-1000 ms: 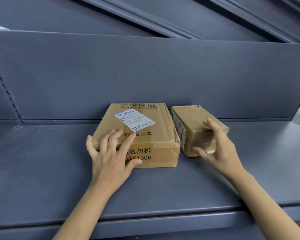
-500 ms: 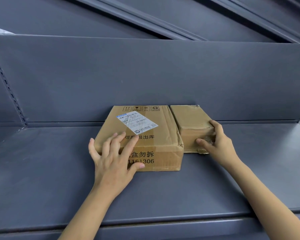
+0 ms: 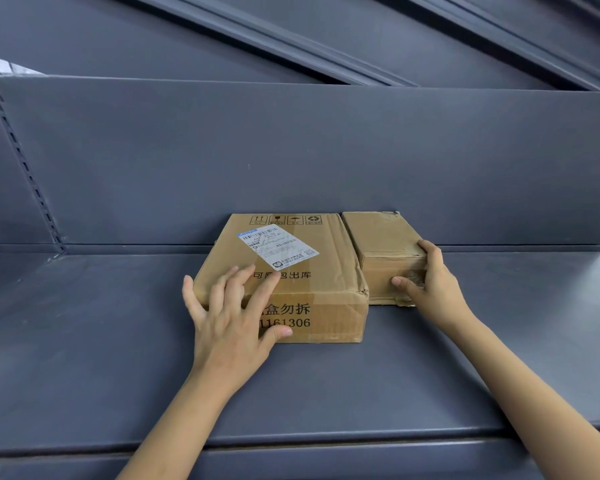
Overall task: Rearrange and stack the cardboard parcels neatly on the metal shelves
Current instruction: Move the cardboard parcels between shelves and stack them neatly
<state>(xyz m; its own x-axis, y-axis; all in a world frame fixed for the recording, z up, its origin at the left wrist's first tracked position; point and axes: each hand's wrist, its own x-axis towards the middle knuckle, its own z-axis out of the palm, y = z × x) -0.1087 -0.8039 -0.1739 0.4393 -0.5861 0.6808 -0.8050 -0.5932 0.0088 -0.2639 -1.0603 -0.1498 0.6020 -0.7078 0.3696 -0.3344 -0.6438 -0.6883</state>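
Observation:
Two cardboard parcels lie side by side on the grey metal shelf (image 3: 118, 358), both against its back panel. The large flat parcel (image 3: 323, 268) has a white shipping label and black printed characters. My left hand (image 3: 232, 323) rests on its front left corner, fingers spread over the top and thumb on the front face. The small parcel (image 3: 381, 244) touches the large one's right side. My right hand (image 3: 433, 282) grips the small parcel's front right corner, thumb on the front face and fingers round the right side.
A grey back panel (image 3: 291, 161) rises behind the parcels, with a slotted upright (image 3: 25, 168) at the left. The shelf's front lip (image 3: 291, 455) runs across the bottom. Slanted grey rails cross above.
The small parcel was turned from a slant and pushed back, square against the large parcel and the back panel. My right hand moved with it. My left hand stayed on the large parcel.

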